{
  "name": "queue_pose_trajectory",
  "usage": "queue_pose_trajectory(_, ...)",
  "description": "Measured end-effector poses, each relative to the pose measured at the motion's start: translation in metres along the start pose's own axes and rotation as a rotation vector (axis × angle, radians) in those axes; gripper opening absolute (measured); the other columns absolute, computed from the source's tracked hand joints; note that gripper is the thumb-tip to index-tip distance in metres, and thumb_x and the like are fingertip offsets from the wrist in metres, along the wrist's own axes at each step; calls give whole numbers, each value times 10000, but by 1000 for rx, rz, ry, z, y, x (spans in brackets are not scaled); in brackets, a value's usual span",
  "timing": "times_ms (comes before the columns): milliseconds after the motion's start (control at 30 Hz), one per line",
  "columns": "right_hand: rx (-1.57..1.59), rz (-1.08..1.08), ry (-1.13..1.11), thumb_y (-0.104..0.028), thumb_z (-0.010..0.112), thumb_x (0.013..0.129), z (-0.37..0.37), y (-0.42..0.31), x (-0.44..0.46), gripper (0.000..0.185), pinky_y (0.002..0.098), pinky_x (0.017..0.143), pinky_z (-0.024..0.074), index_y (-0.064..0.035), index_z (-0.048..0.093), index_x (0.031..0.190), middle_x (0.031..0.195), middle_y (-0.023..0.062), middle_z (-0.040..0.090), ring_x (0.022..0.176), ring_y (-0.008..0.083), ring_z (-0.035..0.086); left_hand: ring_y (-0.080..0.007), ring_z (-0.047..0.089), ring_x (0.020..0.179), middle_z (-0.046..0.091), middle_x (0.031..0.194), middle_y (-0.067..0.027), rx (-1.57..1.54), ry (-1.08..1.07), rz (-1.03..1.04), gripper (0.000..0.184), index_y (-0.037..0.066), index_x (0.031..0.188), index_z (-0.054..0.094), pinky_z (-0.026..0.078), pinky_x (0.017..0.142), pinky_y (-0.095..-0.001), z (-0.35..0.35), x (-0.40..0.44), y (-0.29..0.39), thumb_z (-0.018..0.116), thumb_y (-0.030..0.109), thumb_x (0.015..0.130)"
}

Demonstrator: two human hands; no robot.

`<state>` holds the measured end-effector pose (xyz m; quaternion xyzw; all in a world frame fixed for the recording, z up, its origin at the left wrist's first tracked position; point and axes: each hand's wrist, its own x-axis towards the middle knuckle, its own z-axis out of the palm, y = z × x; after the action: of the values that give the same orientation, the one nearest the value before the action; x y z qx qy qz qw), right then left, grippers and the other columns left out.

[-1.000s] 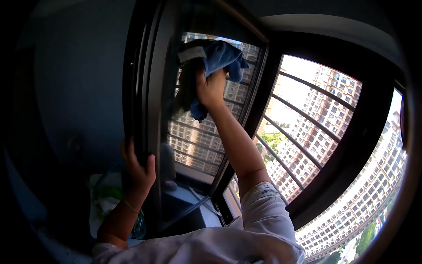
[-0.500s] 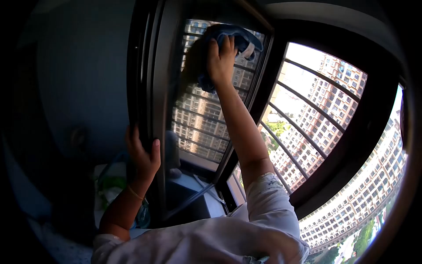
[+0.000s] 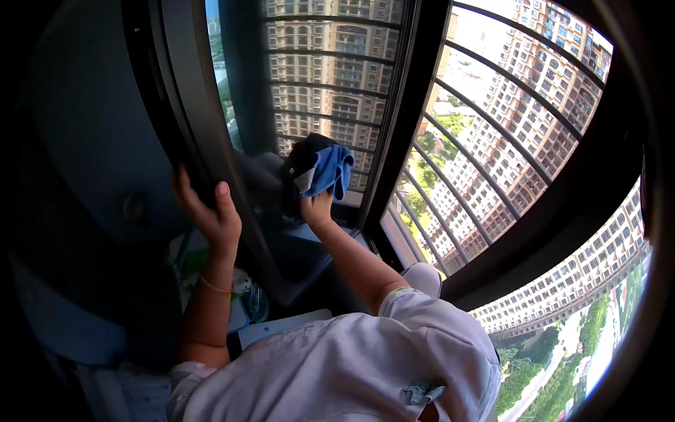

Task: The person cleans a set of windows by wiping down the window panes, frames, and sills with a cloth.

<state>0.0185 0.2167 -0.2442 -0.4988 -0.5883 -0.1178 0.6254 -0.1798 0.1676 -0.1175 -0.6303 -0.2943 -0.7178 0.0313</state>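
Note:
A dark-framed casement window (image 3: 184, 91) stands swung inward, its glass reflecting tall buildings and bars. My left hand (image 3: 211, 219) grips the outer edge of its frame, thumb on the near side and fingers round the other. Bunched in my right hand (image 3: 318, 208) is a blue cloth (image 3: 330, 169) with a pale patch. The cloth lies against the lower part of the glass, its reflection dark beside it. Most of my right fingers are hidden behind the cloth.
Horizontal metal bars (image 3: 485, 144) cross the opening at the right, with high-rise buildings outside. Below the sash are a pale ledge (image 3: 281, 325) and a clear green-tinted bottle-like item (image 3: 258, 304). The left side is dark.
My right hand has brought the cloth down from the upper glass to its lower part. My left hand still holds the frame. The view has shifted.

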Motion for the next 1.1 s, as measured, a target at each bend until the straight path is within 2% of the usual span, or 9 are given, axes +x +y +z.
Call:
queue_pose_trajectory(200, 349, 1014, 465, -393, 407, 895, -37, 130, 142, 539, 375, 835, 458, 78, 594, 1077, 1018, 189, 647, 904, 300, 622, -356, 358, 1278, 271, 1402, -247, 23, 6, 23, 691, -20, 1416, 291, 317, 1035, -456, 1, 1, -4, 489, 447, 947)
queue_pose_trajectory(333, 241, 543, 394, -362, 435, 896, -57, 45, 233, 471, 407, 909, 419, 42, 587, 1085, 1110, 230, 609, 1026, 345, 579, -344, 387, 1256, 285, 1396, -243, -2, 26, 19, 694, -34, 1407, 296, 329, 1027, -446, 5, -1, -11, 471, 459, 951)
queue_pose_trajectory(467, 113, -95, 240, -287, 545, 862, -36, -88, 176, 635, 552, 1087, 161, 49, 353, 1365, 1402, 333, 303, 1270, 539, 260, -326, 418, 1233, 319, 1379, -232, 5, 32, 36, 701, -54, 1392, 305, 358, 1002, -436, 8, 4, -4, 445, 477, 956)
queue_pose_trajectory(600, 76, -470, 8, -259, 618, 749, -26, -99, 62, 504, 612, 1049, 218, -10, 543, 1180, 1311, 270, 421, 1226, 527, 328, -312, 414, 1239, 356, 1365, -214, -52, 21, 11, 693, -58, 1390, 302, 344, 1023, -417, 7, 1, -6, 451, 464, 958)
queue_pose_trajectory(667, 135, -267, -228, -284, 582, 752, -17, -46, 5, 435, 598, 1060, 214, -76, 588, 1134, 1238, 226, 507, 1216, 475, 386, -303, 411, 1243, 360, 1366, -209, -45, 29, -7, 683, -58, 1389, 302, 338, 1030, -411, 5, -2, -8, 457, 450, 960)
queue_pose_trajectory(867, 198, 1060, 396, -390, 436, 900, 9, 134, 3, 583, 432, 985, 366, 61, 492, 1266, 1235, 280, 529, 1140, 450, 486, -302, 418, 1233, 350, 1367, -208, -13, 20, 25, 651, -56, 1378, 319, 344, 1020, -411, 3, 2, -11, 464, 425, 963)
queue_pose_trajectory(933, 775, 1310, 509, -435, 401, 871, -14, 160, 61, 631, 440, 938, 423, 71, 538, 1223, 1181, 260, 589, 1081, 407, 567, -307, 423, 1228, 353, 1362, -212, 7, 17, 25, 646, -60, 1370, 327, 350, 1014, -412, 2, 2, -13, 464, 423, 963)
queue_pose_trajectory(1000, 381, 1159, 429, -446, 408, 872, -35, 132, 124, 624, 461, 926, 430, 73, 566, 1181, 1131, 258, 615, 1053, 405, 585, -311, 429, 1221, 361, 1353, -217, -1, 14, 20, 641, -65, 1363, 333, 355, 1008, -413, 2, 5, -13, 463, 419, 964)
queue_pose_trajectory(1100, 262, 637, 411, -415, 451, 913, -43, 26, 179, 656, 484, 1089, 215, 62, 385, 1359, 1427, 321, 306, 1283, 481, 320, -314, 435, 1215, 374, 1345, -218, 56, 23, 5, 645, -69, 1361, 332, 360, 1006, -412, 3, 4, -15, 461, 424, 965)
